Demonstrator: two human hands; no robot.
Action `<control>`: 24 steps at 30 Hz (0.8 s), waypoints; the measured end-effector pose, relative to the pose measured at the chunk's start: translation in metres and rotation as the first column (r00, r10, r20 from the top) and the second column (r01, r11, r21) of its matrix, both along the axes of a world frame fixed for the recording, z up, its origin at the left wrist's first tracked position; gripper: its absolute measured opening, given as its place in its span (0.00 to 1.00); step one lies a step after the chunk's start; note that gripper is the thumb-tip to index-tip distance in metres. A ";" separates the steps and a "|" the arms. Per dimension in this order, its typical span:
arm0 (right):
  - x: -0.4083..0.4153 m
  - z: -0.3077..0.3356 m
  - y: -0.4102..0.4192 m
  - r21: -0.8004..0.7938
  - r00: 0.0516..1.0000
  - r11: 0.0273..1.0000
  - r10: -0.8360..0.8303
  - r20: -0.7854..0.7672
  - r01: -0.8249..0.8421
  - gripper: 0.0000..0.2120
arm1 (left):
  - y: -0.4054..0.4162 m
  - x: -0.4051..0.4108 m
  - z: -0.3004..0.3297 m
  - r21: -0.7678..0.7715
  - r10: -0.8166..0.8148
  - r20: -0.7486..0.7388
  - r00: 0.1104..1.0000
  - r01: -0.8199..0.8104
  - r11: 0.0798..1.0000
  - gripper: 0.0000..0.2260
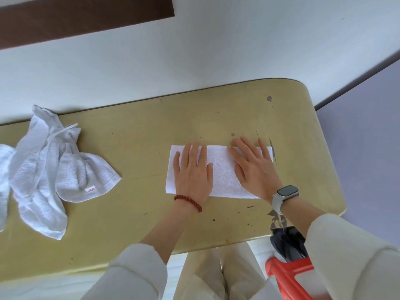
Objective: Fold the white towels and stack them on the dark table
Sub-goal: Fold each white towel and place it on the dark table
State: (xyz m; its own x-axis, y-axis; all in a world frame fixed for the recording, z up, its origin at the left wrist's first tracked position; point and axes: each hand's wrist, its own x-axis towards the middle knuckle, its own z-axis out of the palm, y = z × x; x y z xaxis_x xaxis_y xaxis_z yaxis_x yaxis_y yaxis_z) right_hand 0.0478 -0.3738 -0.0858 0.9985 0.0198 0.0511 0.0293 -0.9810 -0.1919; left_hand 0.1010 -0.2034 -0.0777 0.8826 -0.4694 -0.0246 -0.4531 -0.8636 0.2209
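Observation:
A folded white towel lies flat as a rectangle on the yellowish table, right of centre. My left hand presses flat on its left half, fingers straight; a red bead bracelet sits on that wrist. My right hand lies flat on the towel's right half, fingers spread and reaching past its far edge; a white watch is on that wrist. A heap of crumpled white towels rests at the table's left, one with a small red label.
The table's far edge meets a white wall with a dark brown panel at top left. The rounded right end of the table borders grey floor. A red plastic stool with dark cloth stands at the near right.

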 end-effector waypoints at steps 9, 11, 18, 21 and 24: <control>-0.008 0.001 -0.004 -0.043 0.973 0.999 -0.034 -0.226 0.024 0.24 | 0.025 -0.002 -0.014 0.165 0.020 -0.220 0.975 0.017 0.986 0.27; -0.011 0.006 0.002 -0.028 0.971 0.998 -0.053 -0.235 0.048 0.25 | 0.033 0.007 -0.013 0.166 -0.046 -0.192 0.980 0.078 0.983 0.27; -0.037 0.022 0.037 0.115 0.994 0.991 0.084 -0.076 -0.075 0.18 | 0.077 0.055 -0.003 0.253 -0.121 -0.070 0.990 0.135 0.958 0.25; -0.037 0.023 0.027 0.195 0.993 0.976 0.103 -0.051 -0.091 0.16 | 0.087 0.048 0.002 0.211 -0.058 0.052 0.997 0.046 0.976 0.23; -0.038 0.026 0.012 0.206 0.978 0.958 0.208 -0.028 -0.198 0.10 | 0.081 0.014 0.006 0.087 -0.013 0.137 0.990 0.000 0.996 0.19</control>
